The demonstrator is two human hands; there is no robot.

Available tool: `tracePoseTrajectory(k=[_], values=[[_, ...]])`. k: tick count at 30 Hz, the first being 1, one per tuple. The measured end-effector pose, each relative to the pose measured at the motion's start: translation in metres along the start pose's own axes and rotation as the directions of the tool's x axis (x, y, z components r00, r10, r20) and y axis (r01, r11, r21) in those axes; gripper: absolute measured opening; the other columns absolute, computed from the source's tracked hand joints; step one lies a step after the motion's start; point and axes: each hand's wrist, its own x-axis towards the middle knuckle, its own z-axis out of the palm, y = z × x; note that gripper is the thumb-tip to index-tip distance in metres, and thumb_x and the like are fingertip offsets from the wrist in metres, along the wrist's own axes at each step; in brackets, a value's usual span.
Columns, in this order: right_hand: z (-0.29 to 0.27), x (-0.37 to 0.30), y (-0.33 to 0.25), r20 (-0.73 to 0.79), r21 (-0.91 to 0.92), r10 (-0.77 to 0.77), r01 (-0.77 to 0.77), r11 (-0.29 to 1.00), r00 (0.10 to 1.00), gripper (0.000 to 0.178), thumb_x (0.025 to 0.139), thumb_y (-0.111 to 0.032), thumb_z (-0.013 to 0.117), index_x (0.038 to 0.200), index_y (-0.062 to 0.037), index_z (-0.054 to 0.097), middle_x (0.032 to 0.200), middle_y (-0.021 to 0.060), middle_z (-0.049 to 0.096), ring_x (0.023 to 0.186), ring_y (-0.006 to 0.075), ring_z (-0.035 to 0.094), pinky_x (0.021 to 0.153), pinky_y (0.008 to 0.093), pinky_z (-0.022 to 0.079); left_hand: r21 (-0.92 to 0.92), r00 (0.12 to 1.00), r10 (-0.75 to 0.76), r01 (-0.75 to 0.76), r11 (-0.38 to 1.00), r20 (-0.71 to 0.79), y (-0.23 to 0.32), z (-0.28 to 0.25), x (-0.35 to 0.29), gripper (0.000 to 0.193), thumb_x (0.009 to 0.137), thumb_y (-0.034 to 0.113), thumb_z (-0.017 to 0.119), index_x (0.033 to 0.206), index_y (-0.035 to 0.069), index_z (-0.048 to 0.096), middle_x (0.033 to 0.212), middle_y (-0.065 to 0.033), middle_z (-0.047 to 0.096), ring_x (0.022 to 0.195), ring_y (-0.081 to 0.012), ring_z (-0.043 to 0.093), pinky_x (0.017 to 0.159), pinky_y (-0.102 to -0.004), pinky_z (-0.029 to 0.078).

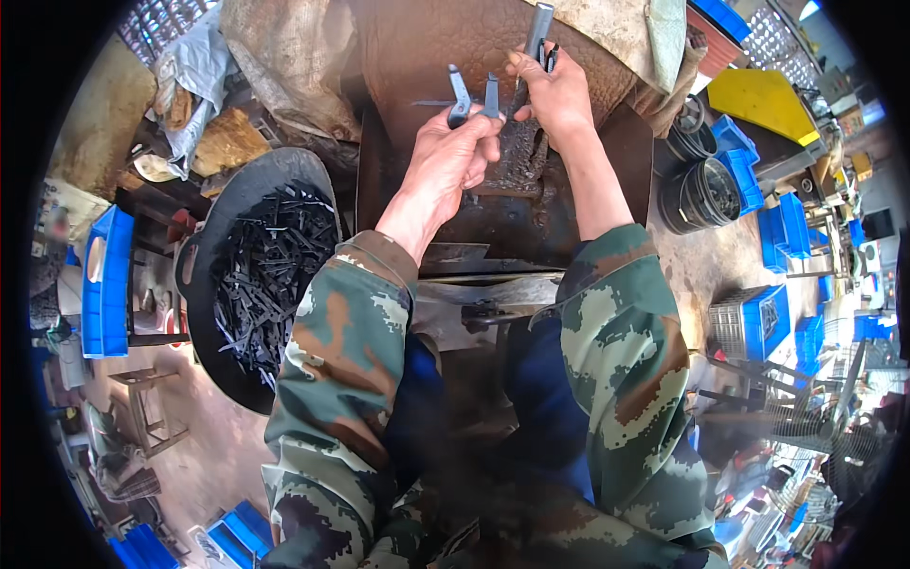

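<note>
My left hand is closed, and two grey metal prongs stand up out of it, spread apart in a V; whether they are one tool or two pieces I cannot tell. Beside it, to the right, my right hand grips a grey metal bar that sticks up past the fingers. A small black piece shows at the same fingertips. Both hands are over a dark, grimy metal block on the brown work stand. My palms hide the lower ends of the held pieces.
To my left stands a big black tub heaped with thin dark metal strips. Dark buckets and blue crates are on the right. A yellow panel lies far right. Sacking drapes the back, and a small wooden stool is at lower left.
</note>
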Motion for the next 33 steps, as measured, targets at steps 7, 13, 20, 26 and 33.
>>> tracePoseTrajectory(k=[7,13,20,26,33], values=[[0.0,0.0,0.004,-0.052,0.034,-0.043,0.045,0.998,0.998,0.029,0.094,-0.023,0.068,0.11,-0.0001,0.062,0.09,0.0076,0.073,0.051,0.0168,0.064,0.045,0.0297,0.053,0.055,0.998,-0.055,0.055,0.997,-0.004,0.0,0.004,0.002,0.01,0.09,0.014,0.062,0.09,0.004,0.061,0.062,0.0005,0.052,0.043,-0.0053,0.034,0.041,-0.0238,0.024],[0.005,-0.004,-0.001,-0.015,0.013,-0.025,0.026,1.0,1.0,0.032,0.095,-0.026,0.068,0.117,-0.0033,0.061,0.096,0.0066,0.071,0.064,0.0082,0.055,0.047,0.0253,0.053,0.362,0.993,-0.038,0.075,0.929,-0.109,0.003,-0.008,0.006,0.019,0.089,0.02,0.061,0.082,0.001,0.062,0.063,0.0006,0.05,0.047,-0.0073,0.037,0.046,-0.026,0.028],[0.003,0.004,0.01,-0.051,0.06,-0.078,0.081,0.995,0.996,0.026,0.094,-0.023,0.07,0.107,-0.0024,0.062,0.082,0.0052,0.067,0.056,0.0111,0.059,0.043,0.0248,0.052,0.73,0.914,0.403,-0.31,0.61,0.051,-0.005,-0.012,0.021,0.033,0.091,0.027,0.058,0.104,-0.001,0.068,0.076,-0.0186,0.063,0.074,-0.0278,0.062,0.074,-0.0384,0.048],[-0.001,0.014,0.019,-0.045,-0.002,-0.07,0.07,0.998,0.997,0.025,0.097,-0.023,0.065,0.109,-0.0017,0.061,0.07,0.0005,0.057,0.051,0.0078,0.053,0.044,0.025,0.051,0.717,0.919,0.39,-0.305,0.627,0.051,-0.01,-0.012,0.025,0.031,0.091,0.031,0.056,0.097,0.003,0.068,0.079,-0.0179,0.068,0.078,-0.0323,0.068,0.074,-0.0419,0.053],[0.001,0.003,0.011,-0.004,0.073,-0.034,0.034,0.997,0.999,0.031,0.1,-0.018,0.06,0.126,-0.0013,0.058,0.082,0.0033,0.064,0.057,0.0063,0.052,0.048,0.0235,0.052,0.706,0.929,0.367,-0.227,0.67,-0.049,0.003,-0.008,0.003,0.035,0.089,0.036,0.061,0.091,0.002,0.071,0.076,-0.0237,0.067,0.078,-0.0437,0.066,0.072,-0.0492,0.052]])
